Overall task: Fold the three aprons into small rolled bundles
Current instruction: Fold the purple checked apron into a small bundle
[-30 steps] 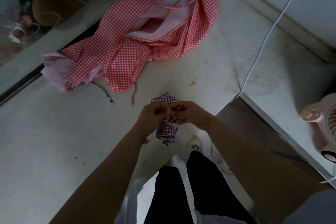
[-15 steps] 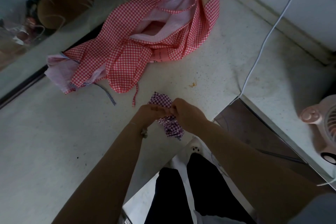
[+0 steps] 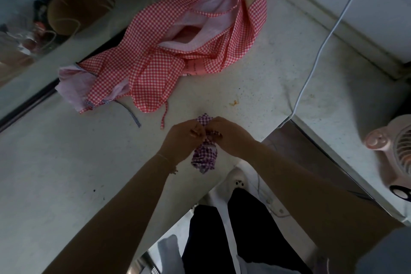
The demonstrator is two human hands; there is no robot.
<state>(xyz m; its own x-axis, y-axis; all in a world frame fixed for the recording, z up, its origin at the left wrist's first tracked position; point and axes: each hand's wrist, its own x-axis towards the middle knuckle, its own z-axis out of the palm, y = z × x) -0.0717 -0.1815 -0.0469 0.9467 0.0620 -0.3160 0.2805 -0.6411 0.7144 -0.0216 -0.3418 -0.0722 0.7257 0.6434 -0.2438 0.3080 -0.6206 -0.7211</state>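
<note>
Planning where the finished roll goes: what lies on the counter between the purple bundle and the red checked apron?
In the head view, only two loose ties trailing from the red checked apron cross toward the purple bundle; otherwise bare counter.

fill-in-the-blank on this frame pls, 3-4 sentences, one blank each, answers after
1. Both hands hold a small bundle checked in white and ____.
2. The unfolded apron on the counter is checked in white and ____.
3. The left hand and right hand meet at the bundle's ____ end.
4. The pink fan stands at the frame's ____ edge.

Missing words: purple; red; upper; right
</note>
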